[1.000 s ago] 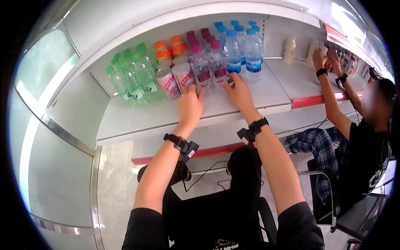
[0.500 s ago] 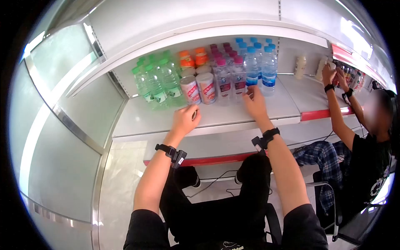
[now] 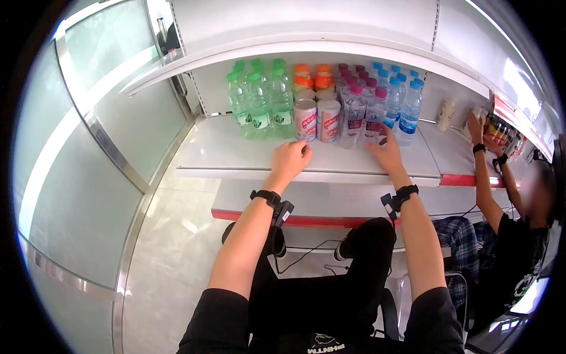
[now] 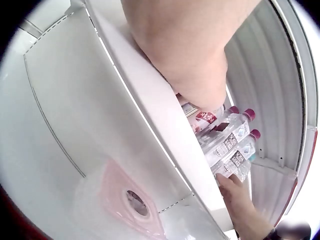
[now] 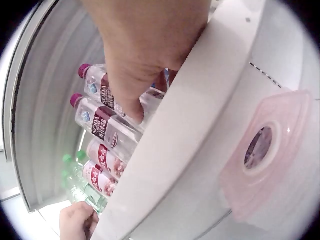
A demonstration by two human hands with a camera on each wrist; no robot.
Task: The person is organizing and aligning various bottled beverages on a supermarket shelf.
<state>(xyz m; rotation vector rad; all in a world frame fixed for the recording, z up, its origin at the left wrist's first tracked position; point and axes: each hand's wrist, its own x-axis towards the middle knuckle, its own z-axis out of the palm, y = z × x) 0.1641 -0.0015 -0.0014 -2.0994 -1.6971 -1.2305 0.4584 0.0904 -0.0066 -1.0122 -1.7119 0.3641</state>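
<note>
In the head view my right hand [image 3: 386, 153] is at the lower part of the front-right clear soda bottle [image 3: 375, 115], magenta-capped. Its thumb lies at the left side and its fingers curve round the right, gripping the bottle low down. The right wrist view has the thumb over that bottle's [image 5: 102, 82] lower end. A matching soda bottle [image 3: 354, 121] stands just left of it. My left hand [image 3: 290, 159] is loosely curled and holds nothing, near the shelf's front edge before two pink-and-white cans [image 3: 306, 121].
Green-capped bottles [image 3: 257, 109] stand in rows at the left, orange-topped bottles [image 3: 303, 76] behind the cans, and blue-capped water bottles [image 3: 409, 112] at the right. An upper shelf [image 3: 324, 47] overhangs them. Another person [image 3: 501, 236] sits at the right, reaching into the neighbouring shelf.
The head view has swung left, shifting the shelf rightward. My left hand has withdrawn from the cans and soda bottles. My right hand drew back from the right soda bottle, then returned to its base.
</note>
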